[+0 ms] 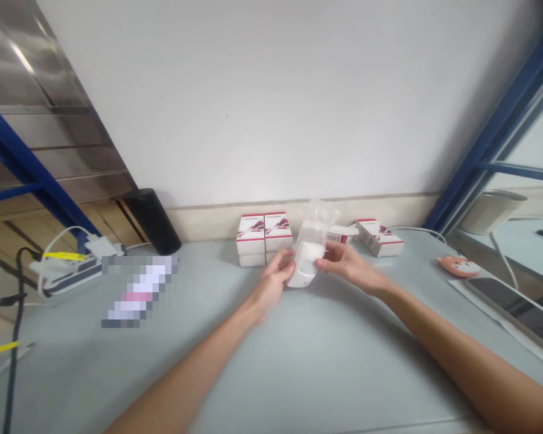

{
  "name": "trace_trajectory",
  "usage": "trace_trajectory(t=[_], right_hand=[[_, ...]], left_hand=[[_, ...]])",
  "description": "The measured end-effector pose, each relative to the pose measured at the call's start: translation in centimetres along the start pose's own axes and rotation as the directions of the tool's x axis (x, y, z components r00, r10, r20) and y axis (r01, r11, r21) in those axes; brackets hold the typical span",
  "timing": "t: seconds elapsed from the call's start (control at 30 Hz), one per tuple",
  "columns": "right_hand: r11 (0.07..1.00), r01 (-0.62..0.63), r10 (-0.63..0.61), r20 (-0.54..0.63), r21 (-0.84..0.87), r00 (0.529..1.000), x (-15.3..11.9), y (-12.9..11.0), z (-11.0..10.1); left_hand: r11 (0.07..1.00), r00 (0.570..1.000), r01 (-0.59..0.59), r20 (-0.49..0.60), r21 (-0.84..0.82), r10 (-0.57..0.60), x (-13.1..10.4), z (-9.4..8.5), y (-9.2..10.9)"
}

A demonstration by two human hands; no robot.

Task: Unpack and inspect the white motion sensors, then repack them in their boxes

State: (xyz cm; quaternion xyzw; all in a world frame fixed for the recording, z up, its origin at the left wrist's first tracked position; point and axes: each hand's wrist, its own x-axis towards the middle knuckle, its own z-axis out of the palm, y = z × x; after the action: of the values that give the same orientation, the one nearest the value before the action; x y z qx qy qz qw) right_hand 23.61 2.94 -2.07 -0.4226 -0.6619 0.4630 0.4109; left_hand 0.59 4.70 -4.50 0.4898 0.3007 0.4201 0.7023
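A clear plastic bag with a white item inside is held upright between both hands above the table. My left hand grips its lower left side, fingers closed on it. On the other side, my right hand pinches the bag between thumb and fingers. Stacked white boxes with red patterns stand just left of the bag. Behind my right hand lies another white box, partly hidden. Farther right rests a red-and-white box.
A black cylinder and a power strip are at the left. A blurred flat object lies nearer. An orange mouse and a dark device are at the right. A wall bounds the grey table behind.
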Motion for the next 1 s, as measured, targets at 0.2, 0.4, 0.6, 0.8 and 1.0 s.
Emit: trace_trajectory(t=[0.2, 0.4, 0.6, 0.8, 1.0], right_hand=[[0.982, -0.004, 0.006, 0.008, -0.191, 1.0, 0.2, 0.2, -0.5], [0.913, -0.034, 0.104, 0.153, -0.406, 0.983, 0.1, 0.6, -0.9], [0.864, -0.037, 0.125, 0.143, -0.503, 0.982, -0.2, 0.5, -1.1], [0.916, -0.049, 0.124, 0.165, -0.399, 0.978, -0.1, 0.3, -1.3], [0.909, -0.081, 0.194, 0.242, -0.41, 0.951, 0.0, 1.0, -1.3]], left_hand=[[0.974, 0.988, -0.09, -0.108, 0.209, 0.115, 0.0, -0.1, 0.2], [0.944, 0.977, -0.208, 0.003, 0.256, 0.215, -0.3, 0.1, 0.3], [0.898, 0.973, -0.231, 0.071, 0.375, 0.22, 0.7, -0.8, -0.8], [0.824, 0.961, -0.27, 0.191, 0.497, 0.2, 0.2, -1.3, -0.2], [0.728, 0.974, -0.225, 0.176, 0.647, 0.145, -0.3, -1.4, -0.7]])
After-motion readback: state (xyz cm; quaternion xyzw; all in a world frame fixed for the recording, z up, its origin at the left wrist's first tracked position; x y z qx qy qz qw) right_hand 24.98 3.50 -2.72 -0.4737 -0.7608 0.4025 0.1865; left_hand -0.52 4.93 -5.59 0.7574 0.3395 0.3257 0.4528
